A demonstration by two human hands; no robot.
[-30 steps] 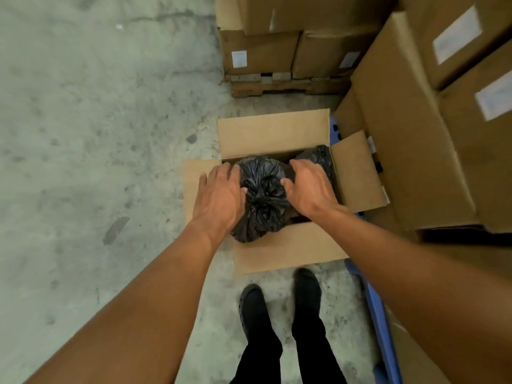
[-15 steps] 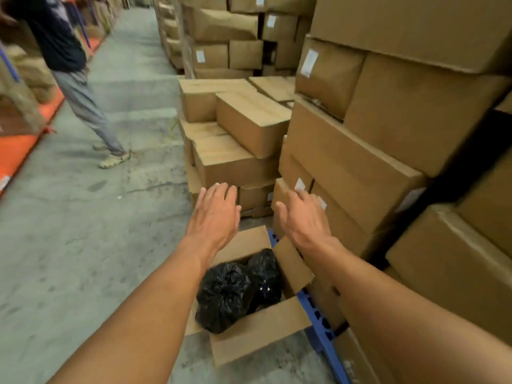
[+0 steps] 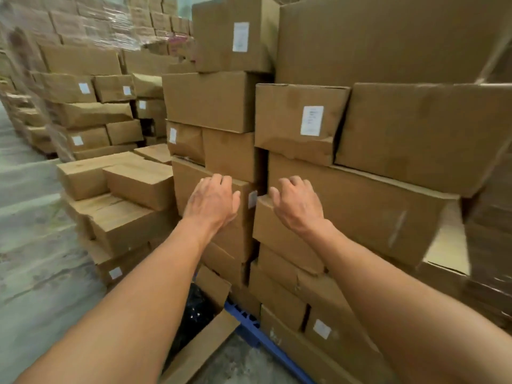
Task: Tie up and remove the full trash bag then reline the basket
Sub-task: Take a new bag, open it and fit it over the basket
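Left hand (image 3: 212, 202): empty, fingers loosely curled, frame centre.
Right hand (image 3: 297, 204): empty, likewise curled.
Trash bag (image 3: 194, 314): in open carton (image 3: 206, 342), lower centre.

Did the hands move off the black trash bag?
Yes. Both hands rose up and away; the bag stays in its open box.

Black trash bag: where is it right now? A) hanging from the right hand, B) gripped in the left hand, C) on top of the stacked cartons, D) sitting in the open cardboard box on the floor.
D: the black trash bag sits in the open cardboard box on the floor beside the blue pallet, while the left hand and right hand are raised empty in front of the stacked cartons.
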